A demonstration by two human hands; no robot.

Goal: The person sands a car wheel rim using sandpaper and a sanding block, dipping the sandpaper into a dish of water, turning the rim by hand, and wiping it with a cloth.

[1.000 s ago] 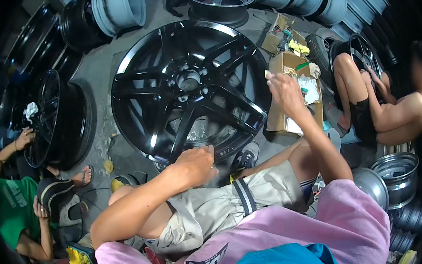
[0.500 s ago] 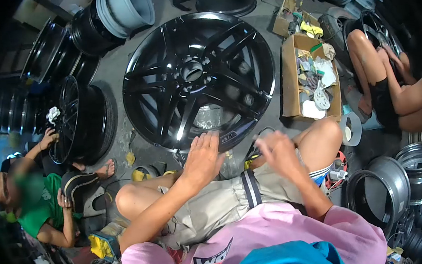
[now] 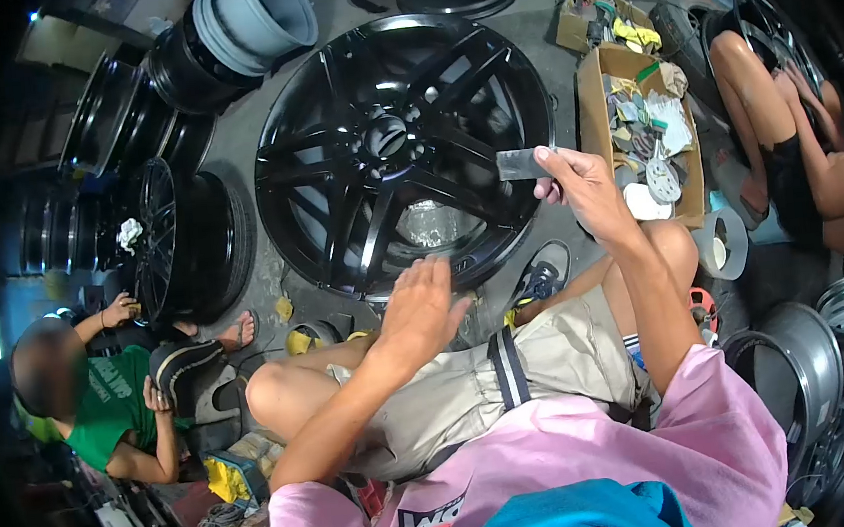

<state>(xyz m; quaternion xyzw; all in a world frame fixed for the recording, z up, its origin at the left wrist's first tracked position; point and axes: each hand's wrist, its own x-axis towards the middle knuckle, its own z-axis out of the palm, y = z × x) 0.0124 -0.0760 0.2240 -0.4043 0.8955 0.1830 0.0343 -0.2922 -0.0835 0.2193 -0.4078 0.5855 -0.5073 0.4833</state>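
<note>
Up from the near side of the wheel (image 3: 399, 168), where it was a blur half a second ago, the right hand (image 3: 585, 194) has come to the wheel's right edge, and a dark grey block (image 3: 521, 165) now shows plainly in its grip. Its thumb and fingers are closed on one end of the block; the other end juts out over the wheel, and whether it touches cannot be told. That change seems to matter because the block is now clear of the lap and within reach of the wheel's face. Meanwhile the left hand (image 3: 418, 309), little moved, is at the wheel's near edge, open, thumb spread from the fingers, with nothing visible in it; contact with the edge is unclear. The wheel itself lies face up, black and glossy, in front of both hands. A shoe (image 3: 544, 278) is just beyond its near right edge. To its right stands a box (image 3: 591, 108) of mixed bits, with a smaller box (image 3: 577, 24) behind. Left of the wheel, a co-worker in green (image 3: 122, 390) reaches to a tilted wheel (image 3: 165, 246); well to its right sits another co-worker (image 3: 749, 104).
</note>
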